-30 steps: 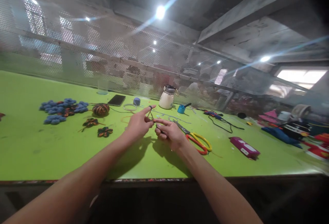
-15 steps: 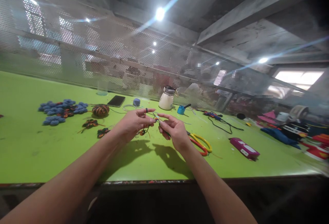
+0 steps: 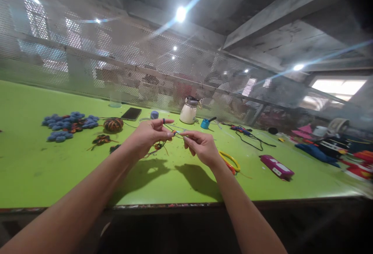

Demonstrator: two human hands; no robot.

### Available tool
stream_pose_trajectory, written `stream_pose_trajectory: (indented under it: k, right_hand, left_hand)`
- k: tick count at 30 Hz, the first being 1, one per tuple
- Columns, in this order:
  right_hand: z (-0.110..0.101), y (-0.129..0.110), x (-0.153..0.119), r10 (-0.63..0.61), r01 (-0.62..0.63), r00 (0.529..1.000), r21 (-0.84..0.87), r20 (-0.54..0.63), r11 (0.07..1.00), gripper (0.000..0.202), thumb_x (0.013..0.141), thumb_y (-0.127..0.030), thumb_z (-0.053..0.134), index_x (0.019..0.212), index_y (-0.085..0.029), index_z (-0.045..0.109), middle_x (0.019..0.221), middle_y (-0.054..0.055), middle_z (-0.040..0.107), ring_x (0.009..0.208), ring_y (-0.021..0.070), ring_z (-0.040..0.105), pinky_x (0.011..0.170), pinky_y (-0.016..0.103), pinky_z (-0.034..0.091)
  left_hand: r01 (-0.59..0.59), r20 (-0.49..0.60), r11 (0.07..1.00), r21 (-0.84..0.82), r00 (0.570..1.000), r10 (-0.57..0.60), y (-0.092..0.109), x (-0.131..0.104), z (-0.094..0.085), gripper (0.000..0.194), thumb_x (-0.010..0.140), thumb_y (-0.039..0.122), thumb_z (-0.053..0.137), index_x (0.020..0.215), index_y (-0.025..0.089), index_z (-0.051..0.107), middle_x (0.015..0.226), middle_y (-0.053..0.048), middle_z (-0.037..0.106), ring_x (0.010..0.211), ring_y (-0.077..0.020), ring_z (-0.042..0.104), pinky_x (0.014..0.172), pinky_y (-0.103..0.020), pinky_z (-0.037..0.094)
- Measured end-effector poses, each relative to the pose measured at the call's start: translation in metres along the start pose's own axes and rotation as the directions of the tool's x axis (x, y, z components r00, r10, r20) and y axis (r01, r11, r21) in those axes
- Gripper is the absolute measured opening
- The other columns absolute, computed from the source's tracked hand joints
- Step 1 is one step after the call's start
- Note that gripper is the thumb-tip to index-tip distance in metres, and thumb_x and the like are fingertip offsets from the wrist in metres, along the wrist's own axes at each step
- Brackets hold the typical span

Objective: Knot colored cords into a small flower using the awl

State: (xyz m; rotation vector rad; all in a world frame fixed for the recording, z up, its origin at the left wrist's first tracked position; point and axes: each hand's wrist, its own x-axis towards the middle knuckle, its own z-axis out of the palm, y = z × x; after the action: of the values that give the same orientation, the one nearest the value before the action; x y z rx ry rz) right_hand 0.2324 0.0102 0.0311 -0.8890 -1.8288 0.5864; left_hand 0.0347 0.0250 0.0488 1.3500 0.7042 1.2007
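Observation:
My left hand (image 3: 150, 135) pinches a small crochet piece (image 3: 174, 133) of dark and orange yarn between thumb and fingers. A dark strand of yarn runs round its raised index finger. Opposite it, my right hand (image 3: 201, 145) is closed on a thin crochet hook (image 3: 181, 134), whose tip meets the piece; most of the hook is hidden by the fingers. Loose yarn ends and a small orange-and-dark bit (image 3: 158, 146) hang below my left hand. Both hands are raised above the green table (image 3: 175, 188).
Left of the hands lie blue crochet flowers (image 3: 60, 136), a multicoloured yarn ball (image 3: 113, 124), a dark-orange flower (image 3: 101, 140) and a phone (image 3: 131, 114). Scissors (image 3: 233, 160) lie beside my right wrist, partly hidden. A white jug (image 3: 188, 112), blue pot (image 3: 205, 124) and magenta box (image 3: 276, 167) stand farther off.
My right hand has turned and drawn slightly to the right, with the hook now more level. A longer stretch between the hands shows. My left hand has shifted slightly up and left.

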Motion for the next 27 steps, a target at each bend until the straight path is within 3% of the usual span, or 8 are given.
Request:
stream_pose_trajectory:
  k: [15, 27]
  right_hand:
    - [-0.0065, -0.0014, -0.0002, -0.035, 0.037, 0.999, -0.101, 0.02, 0.994, 0.024, 0.081, -0.026, 0.057, 0.096, -0.012, 0.07, 0.058, 0.001, 0.058, 0.04, 0.005, 0.04, 0.04, 0.02, 0.032]
    - [-0.0005, -0.0011, 0.0002, 0.091, -0.109, 0.992, 0.246, 0.086, 0.963, 0.021, 0.078, -0.028, 0.063, 0.091, -0.013, 0.069, 0.055, -0.002, 0.057, 0.036, 0.0036, 0.038, 0.035, 0.019, 0.026]
  left_hand:
    - [0.052, 0.031, 0.993, -0.105, 0.998, -0.049, -0.0005, 0.0024, -0.0055, 0.053, 0.057, 0.01, 0.078, 0.108, 0.009, 0.063, 0.065, -0.002, 0.064, 0.066, -0.0138, 0.061, 0.068, -0.028, 0.044]
    - [0.105, 0.047, 0.965, -0.238, 0.994, -0.097, -0.0027, 0.0055, -0.0054, 0.034, 0.061, -0.002, 0.068, 0.093, 0.008, 0.069, 0.068, -0.004, 0.065, 0.063, -0.0102, 0.06, 0.066, -0.023, 0.047]
